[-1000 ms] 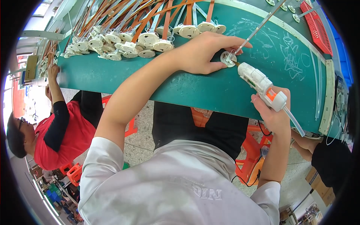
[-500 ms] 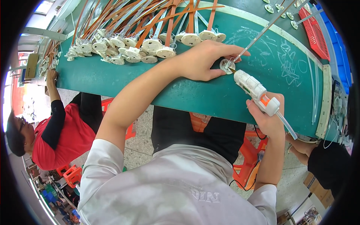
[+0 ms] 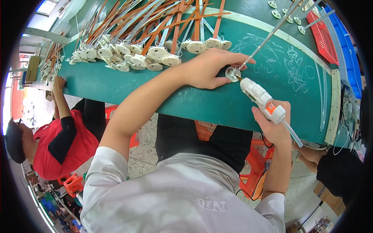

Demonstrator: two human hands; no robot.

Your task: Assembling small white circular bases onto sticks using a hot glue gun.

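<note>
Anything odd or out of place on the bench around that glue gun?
Pale scribble-like marks cover part of the green tabletop, beyond and rightward of the glue gun in the right hand; they look odd against the mostly plain surface. Cause unclear.

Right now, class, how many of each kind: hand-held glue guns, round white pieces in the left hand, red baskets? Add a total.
Glue gun (right hand): 1
Round white piece (left hand): 1
Red basket (far right): 1
Total: 3
</note>
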